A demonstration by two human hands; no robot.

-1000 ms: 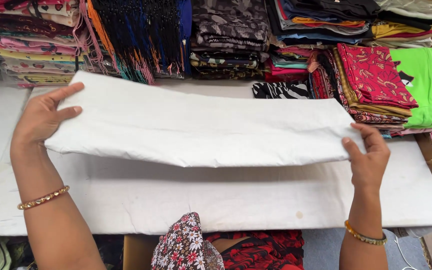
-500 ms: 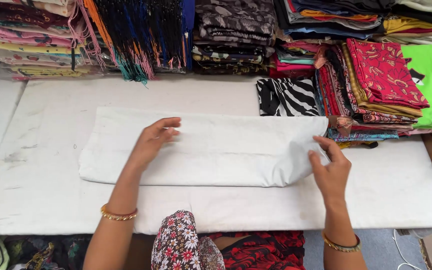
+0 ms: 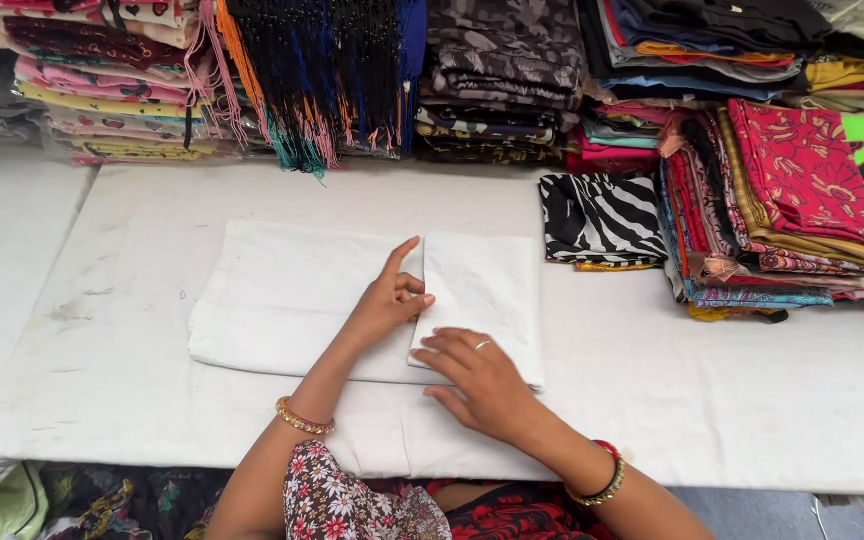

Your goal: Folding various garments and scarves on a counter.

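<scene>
Head view — white cloth lengthwise left-right

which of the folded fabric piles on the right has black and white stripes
The zebra-striped pile, lying lowest and closest to the white cloth; the other piles beside it are red, green and multicoloured.

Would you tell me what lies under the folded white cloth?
The white cloth lies on the white table; both hands rest on it. Anything beneath its folds is covered.
</scene>
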